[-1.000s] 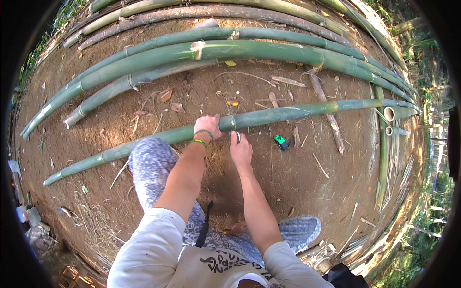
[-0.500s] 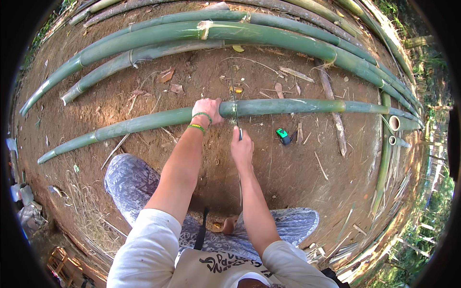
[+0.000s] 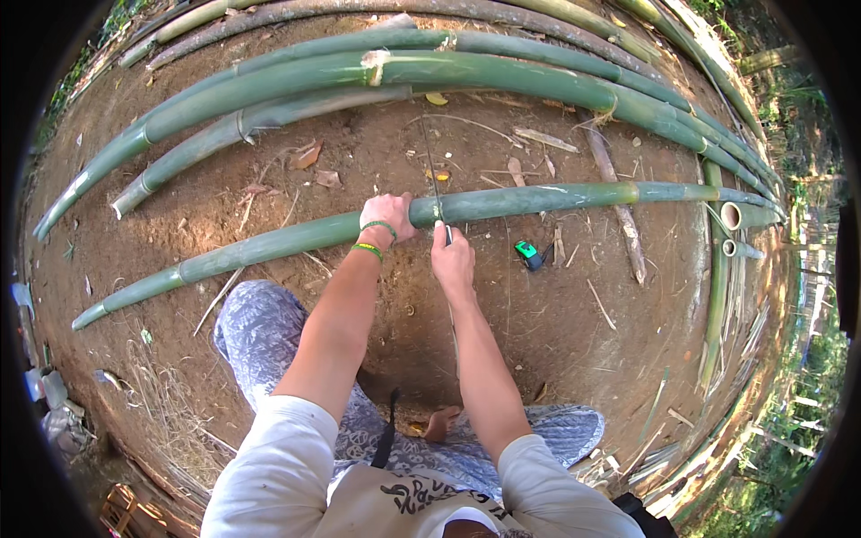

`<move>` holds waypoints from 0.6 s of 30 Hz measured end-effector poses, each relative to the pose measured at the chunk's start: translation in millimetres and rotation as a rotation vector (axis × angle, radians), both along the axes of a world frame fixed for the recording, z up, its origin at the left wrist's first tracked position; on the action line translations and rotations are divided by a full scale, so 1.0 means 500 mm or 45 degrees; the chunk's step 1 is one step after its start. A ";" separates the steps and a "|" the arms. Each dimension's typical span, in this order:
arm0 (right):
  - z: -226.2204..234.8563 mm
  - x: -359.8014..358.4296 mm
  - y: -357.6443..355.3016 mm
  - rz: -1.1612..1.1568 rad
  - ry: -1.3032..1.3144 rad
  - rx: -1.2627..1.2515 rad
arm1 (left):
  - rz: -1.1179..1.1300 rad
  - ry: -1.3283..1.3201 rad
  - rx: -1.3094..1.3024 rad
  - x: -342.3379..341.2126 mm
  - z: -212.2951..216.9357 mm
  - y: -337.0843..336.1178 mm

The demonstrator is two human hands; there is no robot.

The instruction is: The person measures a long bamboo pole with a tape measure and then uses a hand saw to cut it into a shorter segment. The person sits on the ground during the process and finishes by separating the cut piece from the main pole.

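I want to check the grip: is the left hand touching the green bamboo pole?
Touching. The head view shows the left hand resting on the bamboo pole, fingers over it.

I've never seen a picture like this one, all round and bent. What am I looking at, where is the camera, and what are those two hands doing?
The camera sits on a person's head and looks down, so you see their own arms coming in from below. Its wide lens bends straight things near the rim. The person sits on bare earth. The left hand grips a long green bamboo pole lying across in front of them. The right hand holds a thin blade-like tool set across that pole; what kind of tool, I cannot tell. More bamboo poles lie beyond. A small green and black object rests on the soil to the right.
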State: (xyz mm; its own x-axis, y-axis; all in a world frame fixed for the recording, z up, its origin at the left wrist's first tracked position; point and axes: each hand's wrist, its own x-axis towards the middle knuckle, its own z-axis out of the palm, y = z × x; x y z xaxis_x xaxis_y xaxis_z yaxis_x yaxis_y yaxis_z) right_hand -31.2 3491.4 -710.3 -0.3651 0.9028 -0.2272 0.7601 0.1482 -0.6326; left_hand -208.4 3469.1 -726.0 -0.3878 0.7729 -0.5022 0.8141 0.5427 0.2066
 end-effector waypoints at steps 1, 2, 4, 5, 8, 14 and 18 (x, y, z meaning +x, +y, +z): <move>0.005 -0.020 0.016 -0.001 -0.001 0.008 | -0.001 0.012 -0.008 -0.009 0.003 0.007; -0.001 -0.002 0.001 0.009 -0.033 0.010 | -0.002 0.012 0.029 -0.002 0.007 -0.005; 0.011 0.073 -0.059 0.047 -0.002 -0.049 | 0.000 0.004 -0.008 -0.016 0.019 -0.017; 0.025 0.115 -0.103 0.035 -0.022 -0.082 | 0.008 -0.007 -0.024 -0.022 0.020 -0.022; 0.050 0.154 -0.143 0.019 -0.112 -0.153 | 0.028 -0.012 -0.052 -0.033 0.013 -0.027; -0.018 0.000 0.000 -0.003 0.067 -0.004 | -0.043 -0.028 -0.009 -0.013 0.012 0.009; -0.002 0.033 -0.036 0.038 0.041 -0.028 | -0.042 -0.021 -0.015 -0.029 0.003 -0.012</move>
